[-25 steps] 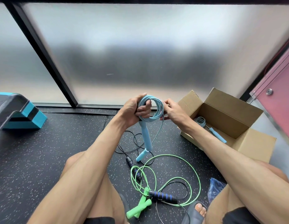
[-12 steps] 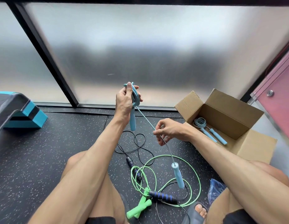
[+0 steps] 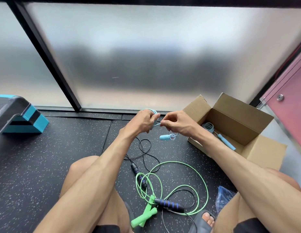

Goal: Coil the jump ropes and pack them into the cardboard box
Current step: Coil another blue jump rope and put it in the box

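**A:** What lies nearest?

**B:** A green jump rope (image 3: 203,187) and a black jump rope (image 3: 169,203), loose and tangled together on the floor (image 3: 62,157).

**A:** And the hands?

**B:** Farther out, the left hand (image 3: 143,120) is curled round a coil of the light blue jump rope (image 3: 153,111). The right hand (image 3: 177,123) pinches its cord just beside, and one blue handle (image 3: 165,137) dangles below.

**A:** The box?

**B:** The cardboard box (image 3: 233,125) stands open on the right, near that hand. Another coiled blue rope (image 3: 208,127) lies inside.
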### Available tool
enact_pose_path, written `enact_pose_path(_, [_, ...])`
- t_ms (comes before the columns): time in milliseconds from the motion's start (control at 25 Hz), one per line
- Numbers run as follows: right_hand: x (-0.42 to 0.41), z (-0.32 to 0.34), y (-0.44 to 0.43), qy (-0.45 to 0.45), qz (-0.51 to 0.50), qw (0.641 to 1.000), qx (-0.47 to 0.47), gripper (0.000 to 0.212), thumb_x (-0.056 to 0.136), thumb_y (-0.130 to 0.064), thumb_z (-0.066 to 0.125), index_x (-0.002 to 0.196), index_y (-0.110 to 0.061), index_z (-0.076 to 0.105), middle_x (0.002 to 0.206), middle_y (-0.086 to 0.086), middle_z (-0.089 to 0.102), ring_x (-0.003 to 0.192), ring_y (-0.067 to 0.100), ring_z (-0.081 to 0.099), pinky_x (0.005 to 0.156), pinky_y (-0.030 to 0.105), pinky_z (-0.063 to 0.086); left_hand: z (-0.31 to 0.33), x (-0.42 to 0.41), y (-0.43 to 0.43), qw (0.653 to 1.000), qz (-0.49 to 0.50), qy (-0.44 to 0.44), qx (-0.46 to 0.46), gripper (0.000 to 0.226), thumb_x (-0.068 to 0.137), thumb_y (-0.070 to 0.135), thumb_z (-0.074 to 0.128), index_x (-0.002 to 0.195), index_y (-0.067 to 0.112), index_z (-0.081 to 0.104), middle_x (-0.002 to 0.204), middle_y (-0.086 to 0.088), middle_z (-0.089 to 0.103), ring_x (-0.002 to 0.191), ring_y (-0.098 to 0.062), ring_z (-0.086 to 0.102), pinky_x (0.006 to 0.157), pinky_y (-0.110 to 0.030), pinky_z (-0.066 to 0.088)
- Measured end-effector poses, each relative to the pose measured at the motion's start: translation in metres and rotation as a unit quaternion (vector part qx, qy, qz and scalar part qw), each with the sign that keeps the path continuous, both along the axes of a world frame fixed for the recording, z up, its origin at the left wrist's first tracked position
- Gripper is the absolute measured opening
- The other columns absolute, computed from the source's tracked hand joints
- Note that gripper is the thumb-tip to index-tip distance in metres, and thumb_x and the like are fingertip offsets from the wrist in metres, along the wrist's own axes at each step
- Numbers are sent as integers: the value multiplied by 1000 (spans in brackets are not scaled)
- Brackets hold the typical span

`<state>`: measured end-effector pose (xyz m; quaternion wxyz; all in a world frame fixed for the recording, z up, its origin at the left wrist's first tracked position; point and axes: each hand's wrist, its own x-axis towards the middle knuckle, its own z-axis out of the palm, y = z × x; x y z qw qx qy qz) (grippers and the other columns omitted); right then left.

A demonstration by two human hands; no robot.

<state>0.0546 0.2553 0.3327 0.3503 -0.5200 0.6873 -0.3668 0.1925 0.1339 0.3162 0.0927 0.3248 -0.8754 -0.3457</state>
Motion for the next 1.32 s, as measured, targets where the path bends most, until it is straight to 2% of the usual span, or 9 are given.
enact_pose_path(160, [-7,0,0,63,-22,996,-57,13,91,-20,69,89,-7,70,69,-1,67,59,8,57,60,25,48,5,-6,8,987,3,-12,159,52,102,32,41,64,9,67,44,1,48,36,-14,41,42,-22,35])
enact_pose_path(320, [-15,5,3,51,-47,994,-81,14,92,-21,68,98,-9,65,80,-1,68,64,-1,61,61,15,49,14,-6,13,954,23,47,297,48,99,27,44,58,6,59,44,-1,32,36,-14,26,41,-21,24])
enact_pose_path(520, [-21,2,7,-46,-96,991,-80,21,96,-25,62,100,-4,66,82,6,68,70,14,63,66,28,55,25,0,12,864,13,194,465,46,101,27,42,64,5,57,41,5,28,35,-10,23,43,-24,26])
enact_pose_path(600, [-18,2,9,-93,-106,986,-86,25,98,-25,59,101,0,65,86,9,68,73,15,63,66,25,54,25,-4,14,824,14,235,515,48,102,29,38,66,3,56,38,6,26,32,-8,21,41,-23,27])
enact_pose_path(680, [-17,0,10,-115,-113,982,-93,26,100,-26,55,104,-2,64,93,14,69,80,16,64,72,25,55,25,-9,16,797,18,271,540,45,102,27,39,67,3,55,36,7,25,31,-7,20,40,-22,26])
enact_pose_path(840, [-17,-8,10,-168,-121,976,-65,31,103,-37,46,108,-11,62,110,17,70,99,23,65,95,42,50,28,-18,21,757,45,328,563,44,101,24,38,66,2,52,35,7,24,29,-6,19,38,-20,24])
enact_pose_path(1000, [-7,-15,13,-246,-126,961,-9,56,101,-55,32,113,-10,63,100,10,72,92,20,68,92,42,51,29,-26,22,734,83,368,565,42,100,23,38,65,4,50,33,7,23,29,-6,18,38,-20,22])
enact_pose_path(1160, [-5,-17,16,-253,-125,959,-1,73,96,-66,22,115,-7,63,99,12,73,96,22,68,91,46,53,28,-35,23,703,124,413,565,38,99,20,38,66,5,49,33,7,24,28,-5,18,37,-20,22])
enact_pose_path(1320, [4,-24,21,-244,-110,963,-4,70,89,-68,38,125,-9,52,112,14,64,96,27,68,91,53,55,28,-45,24,673,161,442,570,35,97,21,39,66,7,49,33,7,25,28,-6,20,36,-19,26])
